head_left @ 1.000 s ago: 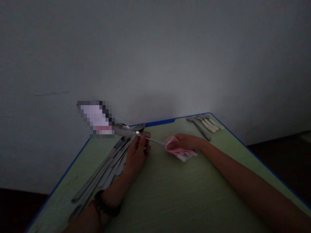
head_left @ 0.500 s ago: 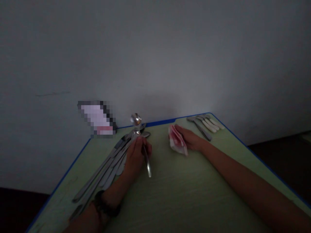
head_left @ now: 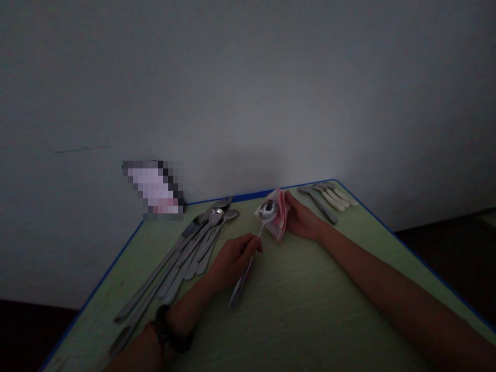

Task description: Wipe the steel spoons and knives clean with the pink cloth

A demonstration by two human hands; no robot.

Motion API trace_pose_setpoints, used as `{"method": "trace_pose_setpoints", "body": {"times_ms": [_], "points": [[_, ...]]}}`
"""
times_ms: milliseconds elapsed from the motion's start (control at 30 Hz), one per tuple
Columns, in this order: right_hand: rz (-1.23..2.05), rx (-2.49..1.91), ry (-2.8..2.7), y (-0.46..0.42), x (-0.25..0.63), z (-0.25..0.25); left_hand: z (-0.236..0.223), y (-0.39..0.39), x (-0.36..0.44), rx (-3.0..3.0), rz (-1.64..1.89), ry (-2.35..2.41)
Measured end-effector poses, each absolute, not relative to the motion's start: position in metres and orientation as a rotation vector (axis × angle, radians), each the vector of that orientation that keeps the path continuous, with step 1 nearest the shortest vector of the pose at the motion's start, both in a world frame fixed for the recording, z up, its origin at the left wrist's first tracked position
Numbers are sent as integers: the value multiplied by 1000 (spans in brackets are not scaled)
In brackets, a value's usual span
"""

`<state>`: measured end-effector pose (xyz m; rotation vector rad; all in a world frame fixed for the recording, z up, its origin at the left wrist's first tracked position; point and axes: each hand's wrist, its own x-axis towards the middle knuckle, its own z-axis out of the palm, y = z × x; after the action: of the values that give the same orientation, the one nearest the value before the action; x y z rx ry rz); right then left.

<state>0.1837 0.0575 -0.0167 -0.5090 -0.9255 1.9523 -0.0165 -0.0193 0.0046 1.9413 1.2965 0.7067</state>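
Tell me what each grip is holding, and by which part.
The left grip holds a metal spoon by its upper handle, below the bowl; the right grip holds a folded pink-and-white cloth by its right side.

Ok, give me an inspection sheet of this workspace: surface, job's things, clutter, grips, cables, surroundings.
Surface: pale green tabletop with a blue edge
Job's things: metal spoon, bowl up; folded pink-and-white cloth just behind the bowl, contact unclear
Clutter: overlapping cutlery pile at left; at far right, a metal fork-like piece beside white-handled cutlery; pixelated slab at the far left, details hidden
Grips: left hand closed on the spoon's handle; right hand holding the cloth
Cables: nothing seen
Surroundings: plain wall behind the table; dim light
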Motion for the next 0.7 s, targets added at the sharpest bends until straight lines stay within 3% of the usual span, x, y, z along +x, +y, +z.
{"method": "trace_pose_setpoints", "body": {"times_ms": [267, 700], "points": [[1929, -628, -1217, 48, 180, -15, 10, -23, -13, 2195, 423, 1327], [1515, -679, -981, 52, 172, -19, 9, -26, -16, 2246, 410, 1225]]}}
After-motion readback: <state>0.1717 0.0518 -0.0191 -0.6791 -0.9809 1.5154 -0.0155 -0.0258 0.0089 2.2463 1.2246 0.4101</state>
